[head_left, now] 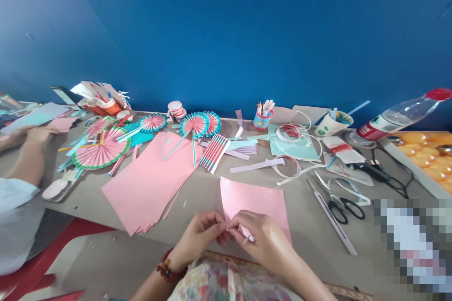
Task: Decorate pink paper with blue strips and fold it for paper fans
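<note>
A pink sheet of paper (263, 200) stands slightly curled on the table in front of me. My left hand (206, 230) pinches its near left corner between thumb and fingers. Right beside it, the fingertips of my right hand (259, 233) are closed on the same edge. The two hands almost touch, and the pinched bit of paper is mostly hidden by the fingers. To the left lies a stack of pink sheets (148, 178). Beyond the sheet rests a pleated paper strip (213, 152) with striped folds.
Right of my hands lie black-handled scissors (341, 209) and a pale utility knife (335, 223). Rolls of tape (289, 132), a paper cup (330, 124) and a plastic bottle (391, 120) stand farther back. Folded fans (102, 148) lie left, near another person's arm (30, 155).
</note>
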Demonstrator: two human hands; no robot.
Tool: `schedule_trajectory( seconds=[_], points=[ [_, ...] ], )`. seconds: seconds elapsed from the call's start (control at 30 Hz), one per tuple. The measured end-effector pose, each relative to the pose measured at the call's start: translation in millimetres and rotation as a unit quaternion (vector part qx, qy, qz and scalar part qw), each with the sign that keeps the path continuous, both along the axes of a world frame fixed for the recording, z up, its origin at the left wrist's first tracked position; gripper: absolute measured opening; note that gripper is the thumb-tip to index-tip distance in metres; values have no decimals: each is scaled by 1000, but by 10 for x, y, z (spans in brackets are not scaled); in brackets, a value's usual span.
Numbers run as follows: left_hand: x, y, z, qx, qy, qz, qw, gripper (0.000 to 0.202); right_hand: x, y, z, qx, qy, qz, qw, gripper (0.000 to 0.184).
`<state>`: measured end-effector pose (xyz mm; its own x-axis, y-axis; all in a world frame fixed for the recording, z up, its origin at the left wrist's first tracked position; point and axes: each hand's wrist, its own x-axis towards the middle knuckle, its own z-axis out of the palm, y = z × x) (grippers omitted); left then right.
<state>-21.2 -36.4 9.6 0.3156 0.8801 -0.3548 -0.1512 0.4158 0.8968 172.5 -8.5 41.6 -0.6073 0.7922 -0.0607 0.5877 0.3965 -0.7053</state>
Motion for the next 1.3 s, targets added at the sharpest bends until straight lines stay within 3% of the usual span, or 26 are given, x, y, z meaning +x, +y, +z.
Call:
schedule_trajectory(
  seconds=[0.67,1.3],
  points=[
    [29,23,-44,-5,-22,-5,1000,34,29,10,41,-67,39,-26,997,15],
    [69,7,2,-2,3,-4,1000,37,39,12,14,-65,28,-29,997,12]
  ],
)
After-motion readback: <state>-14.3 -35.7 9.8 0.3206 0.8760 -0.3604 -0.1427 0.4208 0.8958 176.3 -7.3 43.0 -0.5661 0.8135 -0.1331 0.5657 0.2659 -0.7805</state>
